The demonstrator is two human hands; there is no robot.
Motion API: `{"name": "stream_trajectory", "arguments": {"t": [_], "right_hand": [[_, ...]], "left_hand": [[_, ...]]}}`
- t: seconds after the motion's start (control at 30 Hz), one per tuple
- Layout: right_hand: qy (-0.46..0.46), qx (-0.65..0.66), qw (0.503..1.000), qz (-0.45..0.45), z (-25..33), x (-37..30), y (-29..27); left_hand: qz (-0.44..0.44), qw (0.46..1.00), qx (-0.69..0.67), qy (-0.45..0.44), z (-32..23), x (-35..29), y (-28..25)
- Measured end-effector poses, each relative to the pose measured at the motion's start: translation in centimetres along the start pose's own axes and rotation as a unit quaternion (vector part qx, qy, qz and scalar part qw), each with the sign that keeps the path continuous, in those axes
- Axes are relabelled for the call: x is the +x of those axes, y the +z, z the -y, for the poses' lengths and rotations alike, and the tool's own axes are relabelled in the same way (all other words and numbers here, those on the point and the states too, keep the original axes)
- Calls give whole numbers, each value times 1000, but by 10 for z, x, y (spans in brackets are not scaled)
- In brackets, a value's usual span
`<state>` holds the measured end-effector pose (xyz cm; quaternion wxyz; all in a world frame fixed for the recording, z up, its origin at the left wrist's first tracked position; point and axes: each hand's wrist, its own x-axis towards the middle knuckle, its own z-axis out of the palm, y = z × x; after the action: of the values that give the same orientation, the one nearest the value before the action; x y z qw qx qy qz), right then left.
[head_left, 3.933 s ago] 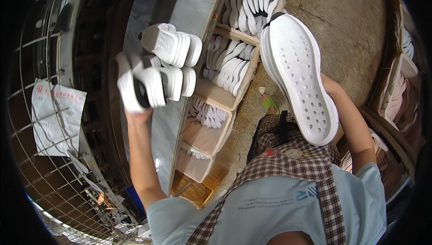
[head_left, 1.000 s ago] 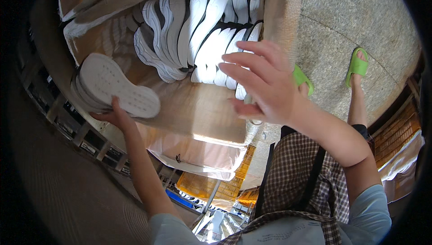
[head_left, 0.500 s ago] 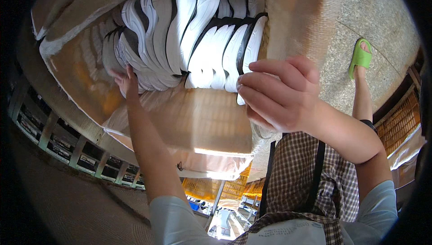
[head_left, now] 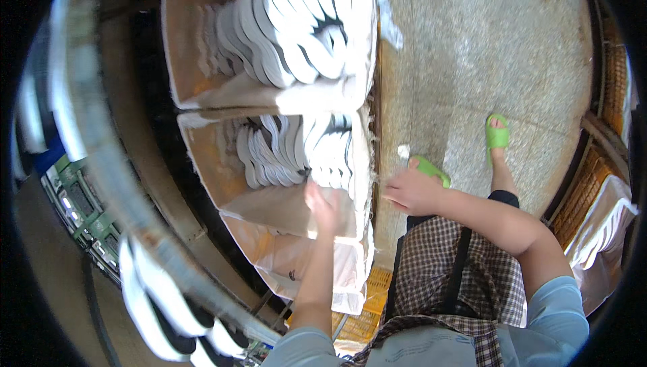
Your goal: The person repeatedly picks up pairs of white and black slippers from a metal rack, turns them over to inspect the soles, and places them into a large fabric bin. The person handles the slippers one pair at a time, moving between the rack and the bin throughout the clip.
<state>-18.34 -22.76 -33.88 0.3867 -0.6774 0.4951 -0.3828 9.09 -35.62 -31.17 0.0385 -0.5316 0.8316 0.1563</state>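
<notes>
My left hand (head_left: 323, 206), smeared by motion, is over the near wall of a lined box. It looks open, and I see nothing held in it. White and grey shoe soles (head_left: 273, 155) with black parts stand on edge in rows inside that box (head_left: 269, 212). Just right of the box, above the floor, is my right hand (head_left: 412, 190). Its fingers are curled together and nothing shows between them. Farther away, a second lined box (head_left: 195, 94) holds more white shoe soles (head_left: 256, 33).
A curved metal rail (head_left: 135, 178) runs along the left, with several white and black soles (head_left: 158, 306) beside it. My feet wear green slides (head_left: 497, 136) on the concrete floor (head_left: 445, 43). Orange crates (head_left: 576, 188) line the right side; another lined box (head_left: 269, 252) is near me.
My view has shifted back, showing both boxes and more floor. My left hand has come away from the soles toward the box's near wall. My right hand is now beside the box.
</notes>
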Motion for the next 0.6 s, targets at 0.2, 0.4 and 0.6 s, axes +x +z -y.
{"name": "stream_trajectory", "arguments": {"t": [0.2, 0.4, 0.6], "right_hand": [[152, -67, 974, 155, 45, -138, -113], [242, -114, 940, 211, 86, -191, -213], [307, -112, 944, 38, 109, -184, -303]], "left_hand": [[159, 973, -68, 155, -222, -26, -81], [76, 958, -111, 254, -347, -5, -161], [-12, 944, -129, 304, -415, 35, -245]]}}
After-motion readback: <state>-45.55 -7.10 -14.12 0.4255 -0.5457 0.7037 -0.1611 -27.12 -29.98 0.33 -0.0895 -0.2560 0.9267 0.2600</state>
